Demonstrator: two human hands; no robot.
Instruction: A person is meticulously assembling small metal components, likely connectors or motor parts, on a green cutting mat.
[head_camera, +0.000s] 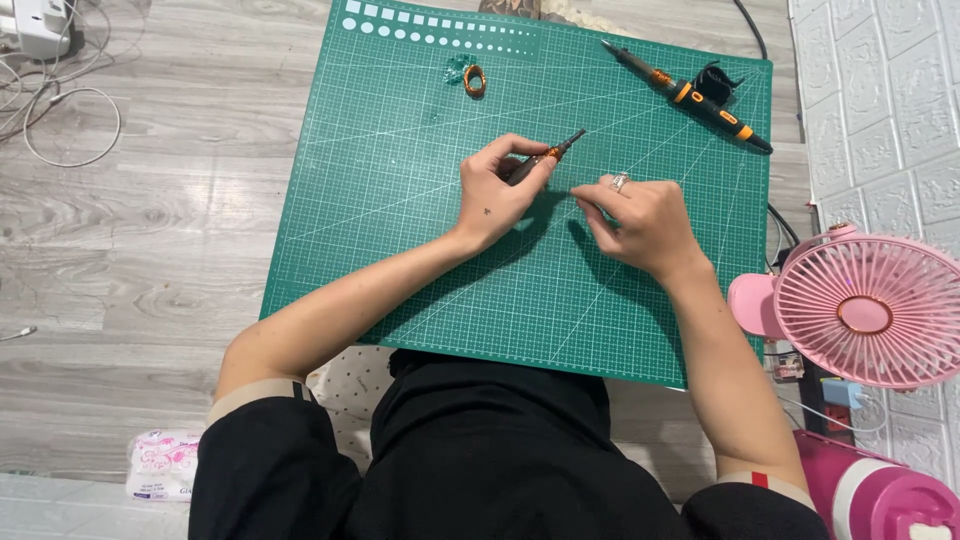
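My left hand (497, 190) holds a thin dark pen-like tool with an orange band (548, 157), its tip pointing up and to the right. My right hand (640, 220), a ring on one finger, rests fingertips down on the green cutting mat (400, 230) just to the right of the tool. Its fingers pinch together near the mat; whether they hold something tiny I cannot tell. A small orange ring-shaped piece (474, 80) lies on the mat farther up.
A black and orange soldering-style tool (700, 100) with a cable lies at the mat's top right. A pink desk fan (865, 312) and a pink container (880, 495) stand at the right. White cables (60, 110) lie at the top left, a tissue pack (160, 465) at the bottom left.
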